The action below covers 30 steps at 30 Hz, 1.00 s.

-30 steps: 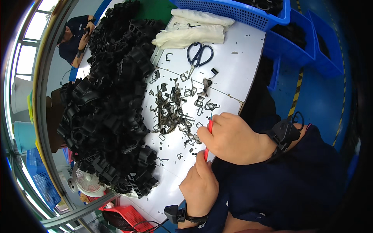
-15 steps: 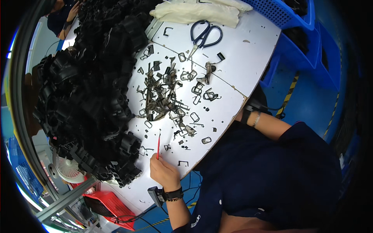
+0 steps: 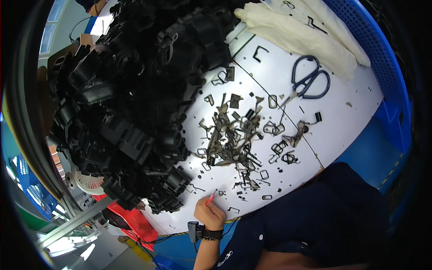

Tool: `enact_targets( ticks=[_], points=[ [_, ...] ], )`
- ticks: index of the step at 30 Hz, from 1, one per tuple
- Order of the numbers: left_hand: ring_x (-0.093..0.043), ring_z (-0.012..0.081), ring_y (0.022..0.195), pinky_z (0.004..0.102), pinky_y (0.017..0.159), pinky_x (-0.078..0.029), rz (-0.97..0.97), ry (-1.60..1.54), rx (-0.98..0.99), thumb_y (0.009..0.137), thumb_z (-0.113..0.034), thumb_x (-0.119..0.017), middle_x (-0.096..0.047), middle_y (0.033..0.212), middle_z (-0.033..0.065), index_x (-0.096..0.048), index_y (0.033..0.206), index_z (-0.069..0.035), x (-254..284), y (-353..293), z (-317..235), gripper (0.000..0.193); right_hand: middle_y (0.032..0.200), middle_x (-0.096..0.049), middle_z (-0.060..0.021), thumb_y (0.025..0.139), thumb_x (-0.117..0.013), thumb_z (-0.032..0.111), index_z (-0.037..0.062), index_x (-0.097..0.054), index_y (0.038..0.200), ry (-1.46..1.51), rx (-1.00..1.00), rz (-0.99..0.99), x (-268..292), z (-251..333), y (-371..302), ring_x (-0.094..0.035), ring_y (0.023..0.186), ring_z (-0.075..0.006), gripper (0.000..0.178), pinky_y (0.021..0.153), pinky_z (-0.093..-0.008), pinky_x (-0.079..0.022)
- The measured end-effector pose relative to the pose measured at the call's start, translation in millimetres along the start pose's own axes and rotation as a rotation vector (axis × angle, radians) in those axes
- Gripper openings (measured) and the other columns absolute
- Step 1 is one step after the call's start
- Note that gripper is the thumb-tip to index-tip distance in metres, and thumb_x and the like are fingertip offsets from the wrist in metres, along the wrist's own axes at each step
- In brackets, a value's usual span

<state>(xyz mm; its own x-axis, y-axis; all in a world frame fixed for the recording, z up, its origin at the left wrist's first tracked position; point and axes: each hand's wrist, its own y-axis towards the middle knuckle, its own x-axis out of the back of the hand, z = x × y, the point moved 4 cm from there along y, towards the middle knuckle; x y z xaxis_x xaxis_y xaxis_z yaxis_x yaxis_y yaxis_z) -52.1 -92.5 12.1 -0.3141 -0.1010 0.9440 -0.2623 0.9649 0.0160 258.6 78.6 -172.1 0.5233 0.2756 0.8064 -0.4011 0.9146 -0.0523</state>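
Note:
My left hand [image 3: 210,214] rests at the table's near left edge, its fingers closed around a slim red stick-like tool [image 3: 210,200]. The tool's tip points up and to the right, beside a few small black scraps [image 3: 221,193]. Beyond it lies a heap of thin black and greyish plastic trimmings [image 3: 231,139], with loose rings and bits scattered about. My right hand is not in view; the dark blue clothing of my body fills the lower right.
A large pile of black moulded parts [image 3: 130,139] covers the table's left side. Dark-handled scissors [image 3: 310,81] lie far right, near cream cloth [image 3: 301,36]. A blue perforated crate [image 3: 382,58] stands at the right, a red basket [image 3: 139,222] at lower left, and a white fan [image 3: 87,182] behind.
The view has shifted, so the table's contents sit lower and further right. My right forearm, visible before at the table edge, is out of sight. My left hand still holds the red tool.

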Motion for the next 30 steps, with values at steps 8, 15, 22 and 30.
enact_targets(
  ticks=[8, 15, 22, 30],
  points=[
    [-0.056, 0.0374, 0.061, 0.0446, 0.055, -0.042, 0.013, -0.038, 0.032, 0.083, -0.001, -0.049, -0.059, 0.072, 0.0154, -0.059, 0.086, -0.002, 6, 2, 5, 0.010, 0.109, -0.067, -0.0198, 0.087, -0.063, 0.014, 0.0040, -0.068, 0.107, -0.068, -0.094, 0.077, 25, -23, 10, -0.064, 0.101, -0.0373, 0.023, 0.086, -0.0432, -0.053],
    [-0.060, 0.0364, 0.065, 0.0456, 0.057, -0.046, -0.009, -0.027, -0.006, 0.077, -0.003, -0.058, -0.064, 0.077, 0.0142, -0.063, 0.089, -0.005, 2, 2, 7, 0.013, 0.110, -0.067, -0.0200, 0.087, -0.063, 0.015, 0.0041, -0.068, 0.109, -0.115, -0.078, 0.031, 17, -28, 26, -0.063, 0.103, -0.0374, 0.024, 0.087, -0.0430, -0.052],
    [-0.060, 0.0317, 0.057, 0.0391, 0.055, -0.047, -0.095, -0.366, 0.210, 0.094, -0.006, -0.054, -0.062, 0.068, 0.0136, -0.065, 0.097, -0.001, 5, 13, -7, 0.013, 0.112, -0.066, -0.0203, 0.087, -0.064, 0.015, 0.0041, -0.067, 0.110, -0.099, -0.077, -0.027, 19, -13, 11, -0.062, 0.105, -0.0375, 0.026, 0.088, -0.0428, -0.052],
    [-0.062, 0.0307, 0.062, 0.0383, 0.056, -0.047, -0.002, -0.023, -0.216, 0.087, -0.002, -0.063, -0.064, 0.073, 0.0117, -0.064, 0.106, -0.005, 45, 53, -52, 0.020, 0.110, -0.067, -0.0204, 0.079, -0.077, 0.024, 0.0041, -0.067, 0.111, -0.225, -0.337, 0.259, 104, 24, -124, -0.063, 0.103, -0.0385, 0.039, 0.088, -0.0448, -0.052]
  ],
)
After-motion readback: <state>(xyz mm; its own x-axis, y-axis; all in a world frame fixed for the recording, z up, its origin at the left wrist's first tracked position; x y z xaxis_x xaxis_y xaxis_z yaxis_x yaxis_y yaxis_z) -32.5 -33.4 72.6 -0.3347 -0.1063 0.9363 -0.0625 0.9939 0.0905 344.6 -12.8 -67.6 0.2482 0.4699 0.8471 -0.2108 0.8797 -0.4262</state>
